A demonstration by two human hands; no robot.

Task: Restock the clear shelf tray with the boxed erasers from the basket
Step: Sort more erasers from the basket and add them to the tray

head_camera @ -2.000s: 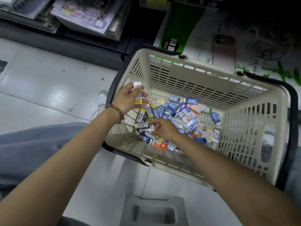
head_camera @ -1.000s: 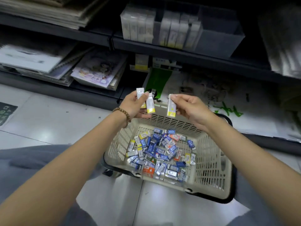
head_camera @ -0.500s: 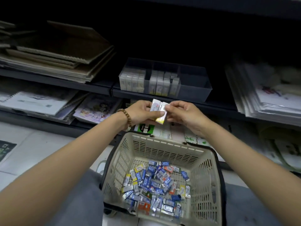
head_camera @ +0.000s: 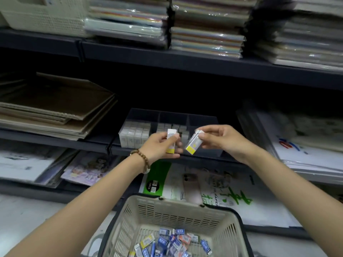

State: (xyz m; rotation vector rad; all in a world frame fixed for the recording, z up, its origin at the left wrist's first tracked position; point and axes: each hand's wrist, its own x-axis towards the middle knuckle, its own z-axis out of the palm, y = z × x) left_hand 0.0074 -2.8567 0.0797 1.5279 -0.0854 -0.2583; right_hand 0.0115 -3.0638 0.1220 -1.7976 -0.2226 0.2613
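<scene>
My left hand (head_camera: 161,147) grips a white-and-yellow boxed eraser (head_camera: 171,134) upright, just in front of the clear shelf tray (head_camera: 202,123). My right hand (head_camera: 220,138) pinches a small stack of the same white-and-yellow erasers (head_camera: 194,144), tilted, about a hand's width to the right. The tray sits on the middle shelf; its left and middle compartments hold rows of white boxed erasers (head_camera: 134,135), and the right compartment looks dark. Below, the beige basket (head_camera: 225,230) holds several loose blue, yellow and orange boxed erasers (head_camera: 167,243).
Brown cardboard sheets (head_camera: 55,108) lie left of the tray, wrapped paper stacks (head_camera: 306,138) to its right. The upper shelf carries stacks of wrapped paper (head_camera: 206,32) and a beige bin (head_camera: 46,13). Paper packs and a phone (head_camera: 192,190) lie on the bottom shelf behind the basket.
Both hands rose from the basket to the tray with erasers. They met half a second ago and have since drawn apart, my right hand now holding a stack.
</scene>
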